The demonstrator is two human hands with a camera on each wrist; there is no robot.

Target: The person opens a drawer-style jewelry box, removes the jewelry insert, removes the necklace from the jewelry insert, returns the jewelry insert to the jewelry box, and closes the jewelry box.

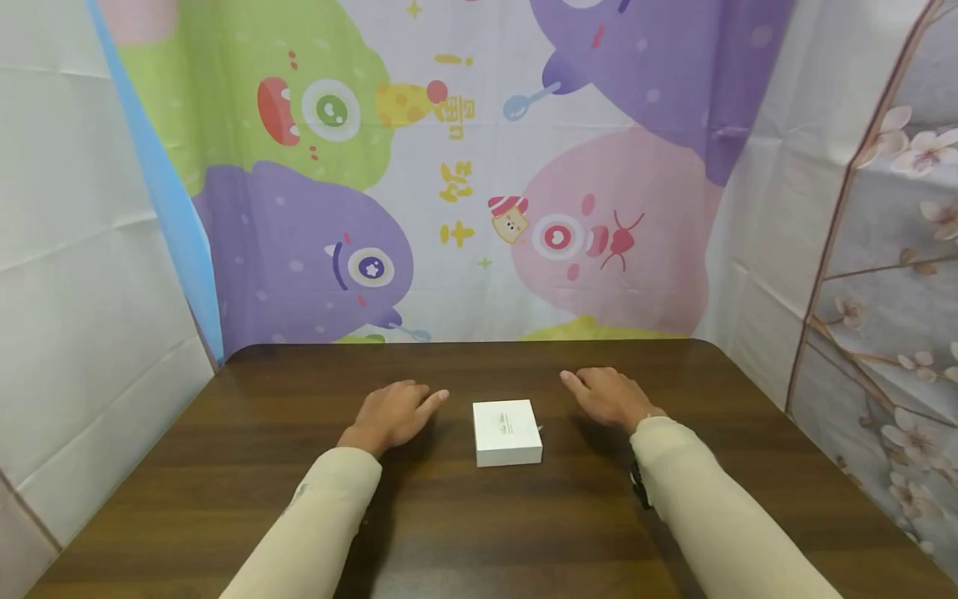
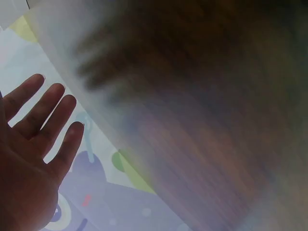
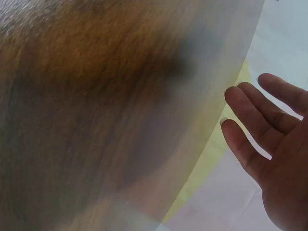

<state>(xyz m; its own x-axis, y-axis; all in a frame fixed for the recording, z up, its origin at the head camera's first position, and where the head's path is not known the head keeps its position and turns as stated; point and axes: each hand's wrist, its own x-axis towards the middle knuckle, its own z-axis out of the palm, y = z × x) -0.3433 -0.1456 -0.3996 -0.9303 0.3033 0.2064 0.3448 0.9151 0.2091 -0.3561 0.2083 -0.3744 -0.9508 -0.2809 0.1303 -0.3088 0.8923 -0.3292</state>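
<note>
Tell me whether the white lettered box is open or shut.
It looks shut: the white lettered box shows an unbroken top and front, with no visible gap.

Left sleeve [image 1: 310, 516] and right sleeve [image 1: 722, 503]: cream, long, ending just behind left hand [image 1: 395, 413] and right hand [image 1: 608, 398], both bare. Small greyish mark [image 1: 301, 492] behind left hand. Black piece [image 1: 639, 485] behind right hand, perhaps strap.

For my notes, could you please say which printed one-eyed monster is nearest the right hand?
The rounded pink monster, above the right hand in the head view; the green monster and both purple ones lie farther left or higher.
</note>
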